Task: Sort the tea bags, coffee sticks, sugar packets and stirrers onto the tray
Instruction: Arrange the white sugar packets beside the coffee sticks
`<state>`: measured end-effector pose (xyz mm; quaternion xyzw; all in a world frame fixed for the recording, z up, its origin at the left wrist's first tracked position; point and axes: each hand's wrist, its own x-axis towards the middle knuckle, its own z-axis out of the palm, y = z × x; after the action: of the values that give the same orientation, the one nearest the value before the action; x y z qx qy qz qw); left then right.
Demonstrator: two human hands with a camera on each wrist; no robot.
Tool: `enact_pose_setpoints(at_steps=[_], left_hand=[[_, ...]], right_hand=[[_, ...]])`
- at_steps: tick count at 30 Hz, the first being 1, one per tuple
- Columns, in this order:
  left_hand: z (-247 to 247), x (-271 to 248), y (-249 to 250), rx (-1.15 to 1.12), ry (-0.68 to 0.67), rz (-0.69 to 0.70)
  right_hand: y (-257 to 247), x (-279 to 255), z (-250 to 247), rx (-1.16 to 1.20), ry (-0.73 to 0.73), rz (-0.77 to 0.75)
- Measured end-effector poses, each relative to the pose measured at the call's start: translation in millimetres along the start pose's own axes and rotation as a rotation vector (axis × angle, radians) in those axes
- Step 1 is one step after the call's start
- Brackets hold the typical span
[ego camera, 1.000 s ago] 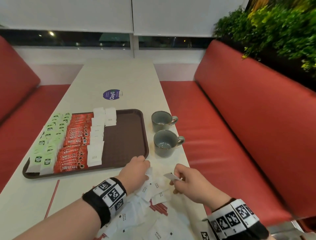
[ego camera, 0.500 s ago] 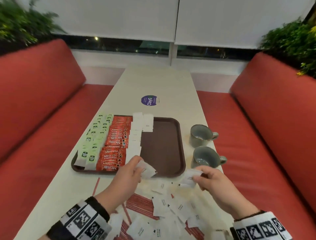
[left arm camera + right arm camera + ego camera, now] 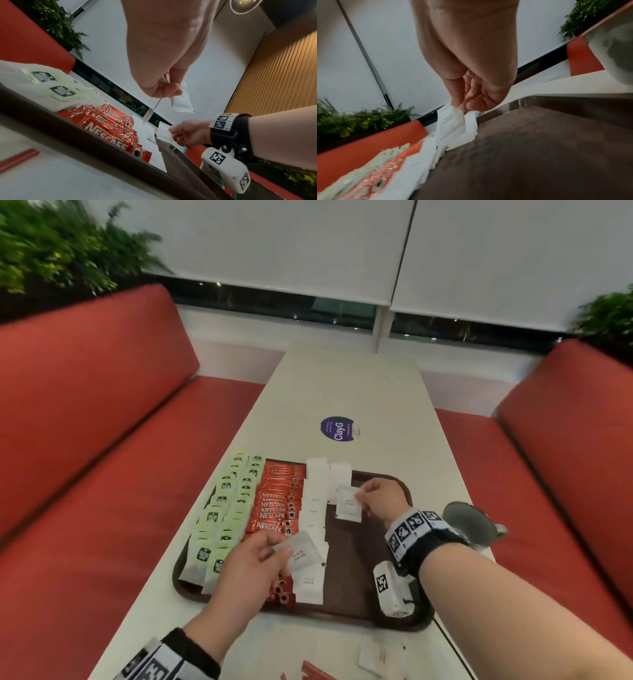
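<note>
**Placing sugar, one packet per hand**

Pinching a sugar packet (image 3: 348, 503) by its right edge with the right hand (image 3: 383, 498), thumb against fingertips, low over the far middle of the tray (image 3: 363, 604); hanging the packet down, its lower edge at or just above the short second white column there (contact not clear). Probably holding by the edge so the flat face can drop squarely onto that column.

Pinching a second packet (image 3: 305, 554) at its left corner with the left hand (image 3: 251, 568), above the near end of the long sugar row (image 3: 312, 520); tilting it, not yet laying it down. Likely extending that row nearward.

Lying on the tray from left to right: pale green tea bags (image 3: 222, 518), overlapping like shingles; red glossy coffee sticks (image 3: 274, 508), foil-bright and narrow; flat white paper sugar squares with crimped edges and small grey print. Keeping each kind in its own column, presumably for sorting at a glance. Leaving the brown, finely textured right half of the tray bare, perhaps for stirrers.

Waiting off the tray at the near table edge: a few more white packets (image 3: 371, 657) and thin red stirrers (image 3: 313, 672). Standing right of the tray, partly behind the right wrist: a grey cup (image 3: 471, 523).
</note>
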<state>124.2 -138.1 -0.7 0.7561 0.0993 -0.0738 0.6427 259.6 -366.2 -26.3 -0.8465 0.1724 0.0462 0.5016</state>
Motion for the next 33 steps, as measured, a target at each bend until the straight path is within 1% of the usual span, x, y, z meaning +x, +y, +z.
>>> enact_pose_setpoints(at_steps=[3,6,8,11,14,17,19,20,21,23,25,26,28,30,33], left_hand=[[-0.4,10.3,-4.0,-0.008,-0.007,-0.018],[0.7,17.1,-8.4,-0.017,-0.008,-0.03],[2.3,20.4,-9.6,-0.012,-0.009,-0.041],[4.8,24.3,-9.8,-0.02,-0.015,-0.04],[7.0,27.3,-8.9,-0.019,-0.011,-0.032],[7.1,29.5,-6.8,-0.005,-0.007,-0.012],[7.2,31.3,-5.2,0.009,-0.009,-0.004],[7.7,32.3,-4.5,0.019,-0.009,0.0],[8.3,33.6,-4.1,0.031,-0.008,0.005],[11.1,36.0,-2.3,0.049,-0.007,0.013],[16.0,37.3,-0.1,0.055,-0.009,0.027],[19.5,37.5,1.2,0.06,-0.012,0.037],[27.1,35.9,4.3,0.082,-0.026,0.052],[33.1,32.9,8.0,0.087,-0.029,0.061],[33.6,29.1,11.5,0.042,-0.011,0.063]], right_hand=[[1.1,20.8,8.2,-0.079,0.007,0.073],[1.5,35.0,16.4,-0.061,-0.024,0.145],[0.0,40.1,22.1,-0.05,-0.049,0.16],[-2.1,45.5,29.1,-0.117,-0.062,0.165],[1.2,49.6,32.6,-0.218,-0.055,0.145],[2.0,45.3,30.5,-0.277,0.014,0.075],[-4.8,31.6,24.2,-0.198,0.071,-0.018],[-10.2,17.8,19.8,-0.131,0.057,-0.065],[-16.3,-0.3,15.2,-0.067,0.007,-0.118],[-25.6,-40.6,6.8,-0.003,-0.188,-0.225],[-27.1,-74.2,3.1,-0.034,-0.392,-0.269],[-23.4,-83.4,3.8,-0.086,-0.434,-0.287],[-13.1,-91.2,7.4,-0.204,-0.409,-0.323],[-6.2,-90.7,8.4,-0.227,-0.345,-0.333],[1.5,-75.7,1.3,-0.034,-0.228,-0.219]])
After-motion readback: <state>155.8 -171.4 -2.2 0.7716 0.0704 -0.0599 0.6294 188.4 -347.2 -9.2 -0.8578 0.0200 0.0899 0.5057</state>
